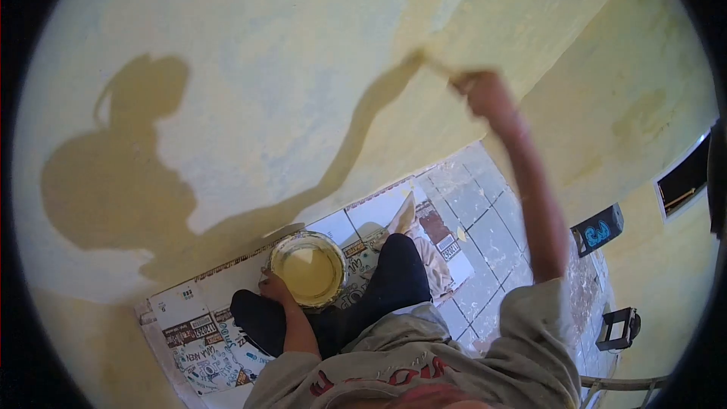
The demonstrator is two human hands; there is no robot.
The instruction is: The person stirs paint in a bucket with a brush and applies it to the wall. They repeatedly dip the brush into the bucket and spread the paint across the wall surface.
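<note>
right hand (485,95) raised far right, clenched round a brush (437,65), tip on the yellow wall (265,68). left hand (274,288) low, fingers curled on the left rim of the paint bucket (304,236). bucket sits between the knees on printed cardboard (198,333), near the wall base.
</note>
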